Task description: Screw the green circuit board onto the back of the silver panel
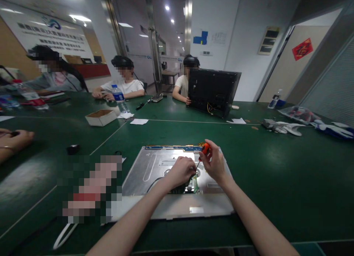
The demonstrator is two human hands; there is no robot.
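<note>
In the head view, a flat silver monitor back panel [155, 167] is seen lying on the green table [276, 167], straight ahead of the person and close to the near edge. A small green circuit board [190, 186] is mounted near the panel's middle.

The right hand [214, 163] is closed around the orange handle of a screwdriver [203, 152]; the handle is pinched high in the fingers. The tool's long axis is tilted: the handle lies up and to the right, and the dark shaft runs down and to the left toward the board. The tip is hidden between the two hands, so contact with a screw cannot be confirmed.

The left hand [181, 171] is curled loosely and rested on the panel at the board's upper edge, just beside the shaft. Whether anything is pinched in it cannot be told. It is the nearer hand to the board.

Across the table, other people, an upright black monitor [212, 92], a water bottle [119, 97] and a small cardboard box [101, 117] are seen.
</note>
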